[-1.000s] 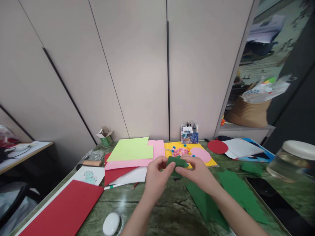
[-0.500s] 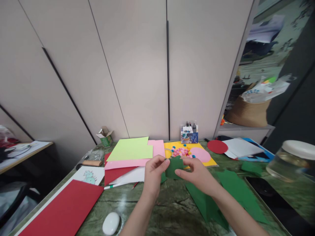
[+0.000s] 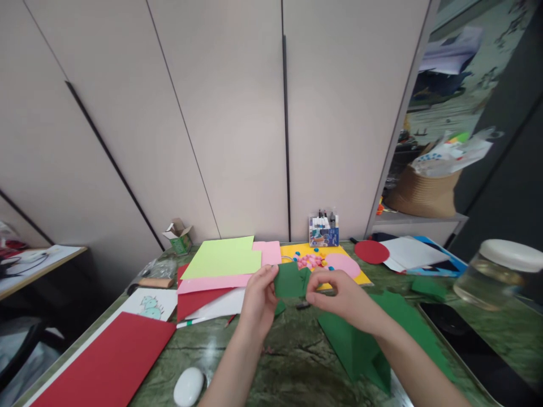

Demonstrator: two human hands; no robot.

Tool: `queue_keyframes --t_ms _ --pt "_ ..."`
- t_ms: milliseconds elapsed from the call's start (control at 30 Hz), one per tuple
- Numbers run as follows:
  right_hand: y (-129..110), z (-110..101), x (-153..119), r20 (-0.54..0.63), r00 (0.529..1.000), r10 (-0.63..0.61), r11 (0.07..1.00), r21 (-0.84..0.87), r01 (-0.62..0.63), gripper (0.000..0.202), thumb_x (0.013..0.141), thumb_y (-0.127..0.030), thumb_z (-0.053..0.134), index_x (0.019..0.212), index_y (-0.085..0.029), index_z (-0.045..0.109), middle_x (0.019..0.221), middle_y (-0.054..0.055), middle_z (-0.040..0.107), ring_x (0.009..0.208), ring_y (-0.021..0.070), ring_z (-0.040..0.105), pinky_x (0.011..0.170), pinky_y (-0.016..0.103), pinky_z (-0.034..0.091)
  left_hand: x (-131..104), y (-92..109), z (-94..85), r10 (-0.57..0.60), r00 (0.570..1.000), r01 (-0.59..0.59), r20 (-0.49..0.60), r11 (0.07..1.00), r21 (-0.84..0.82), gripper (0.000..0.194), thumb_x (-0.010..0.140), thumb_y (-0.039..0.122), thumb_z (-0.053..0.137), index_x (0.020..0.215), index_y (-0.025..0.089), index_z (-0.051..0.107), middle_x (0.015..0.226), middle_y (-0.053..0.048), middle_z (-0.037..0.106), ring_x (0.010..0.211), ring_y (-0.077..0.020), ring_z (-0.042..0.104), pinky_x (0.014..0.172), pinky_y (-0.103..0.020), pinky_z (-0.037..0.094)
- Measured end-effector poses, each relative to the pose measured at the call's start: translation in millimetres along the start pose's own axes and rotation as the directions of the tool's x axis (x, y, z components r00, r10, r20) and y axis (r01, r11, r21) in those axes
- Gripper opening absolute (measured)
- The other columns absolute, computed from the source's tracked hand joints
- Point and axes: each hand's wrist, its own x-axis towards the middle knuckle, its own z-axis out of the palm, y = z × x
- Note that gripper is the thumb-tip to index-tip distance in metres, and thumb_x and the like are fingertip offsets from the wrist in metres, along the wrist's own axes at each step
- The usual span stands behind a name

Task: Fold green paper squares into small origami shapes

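Observation:
A small piece of dark green paper (image 3: pixel 289 281) is held up over the table, with a notched, creased right edge. My left hand (image 3: pixel 259 297) grips its left side between thumb and fingers. At the right edge, my right hand (image 3: pixel 341 297) has thumb and forefinger pinched together on or against the paper's tip. Below my right forearm lies a folded green sheet (image 3: pixel 355 345), with another green sheet (image 3: pixel 418 333) beside it. Behind the hands, pink and blue beads (image 3: pixel 311 260) sit on a yellow sheet (image 3: pixel 292 249) near a pink paper oval (image 3: pixel 344 264).
Light green paper (image 3: pixel 223 257) and a red sheet (image 3: pixel 106 359) lie left, with a white mouse-like object (image 3: pixel 189 386) in front. A pen box (image 3: pixel 323 230) stands at the back. To the right are a red disc (image 3: pixel 371 252), a phone (image 3: pixel 470 345) and a lidded jar (image 3: pixel 494 274).
My right hand has shifted from the paper's face to its right edge, its fingers now pinched. More of the green paper shows, spread wider to the right. The view has shifted slightly.

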Motion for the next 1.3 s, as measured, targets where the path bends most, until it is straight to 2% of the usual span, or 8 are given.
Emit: queue_keyframes --t_ms 100,200,267,433,600,1000,1133,1300 --pt "1 -4 1 -0.006 1.000 0.008 1.000 -0.010 -0.008 0.014 0.075 -0.025 0.056 0.064 -0.018 0.059 0.069 0.000 0.060 0.069 0.0159 0.055 0.065 0.028 0.042 1 4 -0.5 0.028 0.999 -0.028 -0.024 1.000 0.005 0.019 0.064 0.027 0.071 0.067 0.012 0.059 0.060 0.003 0.057 0.052 -0.0065 0.051 0.043 -0.016 0.036" --pt "3 -4 2 -0.096 0.995 -0.041 0.999 0.002 0.041 0.015 0.078 -0.029 0.055 0.068 -0.018 0.059 0.071 0.002 0.060 0.073 0.0171 0.055 0.070 0.031 0.043 1 4 -0.4 0.034 0.999 -0.034 -0.020 0.999 0.026 0.021 0.063 0.029 0.071 0.067 0.012 0.060 0.060 0.003 0.057 0.052 -0.0065 0.051 0.042 -0.016 0.035" --pt "4 -2 2 -0.156 0.985 -0.067 0.997 0.035 0.073 0.009 0.076 -0.028 0.058 0.078 -0.020 0.060 0.082 0.004 0.062 0.082 0.0193 0.057 0.076 0.034 0.044 0 2 0.1 0.032 0.999 -0.032 -0.017 0.999 0.031 0.022 0.062 0.030 0.072 0.067 0.012 0.060 0.061 0.003 0.058 0.052 -0.0067 0.052 0.043 -0.016 0.036" --pt "-2 2 -1 -0.179 0.976 -0.123 0.991 0.020 0.129 0.040 0.071 -0.020 0.064 0.109 -0.028 0.053 0.115 0.005 0.054 0.107 0.0219 0.050 0.090 0.040 0.041 -1 -4 1.7 -0.004 1.000 0.004 -0.017 0.999 0.036 0.022 0.064 0.031 0.071 0.068 0.012 0.060 0.060 0.003 0.057 0.051 -0.0067 0.051 0.042 -0.016 0.037" --pt "-5 2 -4 -0.142 0.977 -0.161 0.987 -0.021 0.160 0.036 0.070 -0.021 0.066 0.104 -0.029 0.057 0.123 0.005 0.047 0.118 0.0228 0.041 0.098 0.043 0.035 -1 -6 2.2 -0.030 0.999 0.030 0.010 0.998 0.051 0.022 0.065 0.032 0.069 0.071 0.012 0.061 0.062 0.002 0.057 0.052 -0.0068 0.051 0.044 -0.016 0.039" --pt "-4 4 -1 -0.126 0.980 -0.156 0.988 -0.025 0.154 0.037 0.070 -0.017 0.064 0.104 -0.030 0.057 0.120 0.004 0.051 0.116 0.0220 0.044 0.097 0.042 0.036 -2 -5 3.5 -0.070 0.997 0.070 0.015 0.998 -0.006 0.023 0.063 0.030 0.071 0.075 0.012 0.065 0.067 -0.001 0.063 0.055 -0.0086 0.055 0.047 -0.017 0.040" --pt "-5 5 -2 -0.137 0.975 -0.176 0.984 -0.045 0.172 0.043 0.071 -0.012 0.059 0.109 -0.031 0.054 0.119 0.003 0.052 0.114 0.0207 0.045 0.093 0.038 0.040 -1 -5 3.2 -0.062 0.998 0.062 -0.006 0.998 0.014 0.022 0.063 0.030 0.071 0.072 0.012 0.062 0.063 0.001 0.059 0.052 -0.0071 0.050 0.045 -0.017 0.037" --pt "-6 7 -1 -0.148 0.973 -0.178 0.983 -0.075 0.168 0.046 0.070 -0.005 0.050 0.108 -0.030 0.054 0.119 0.003 0.052 0.114 0.0196 0.044 0.093 0.039 0.039 -1 -7 3.3 0.018 1.000 -0.019 0.009 0.996 0.090 0.028 0.063 0.032 0.070 0.055 0.013 0.050 0.050 0.006 0.044 0.044 -0.0046 0.038 0.042 -0.016 0.030"
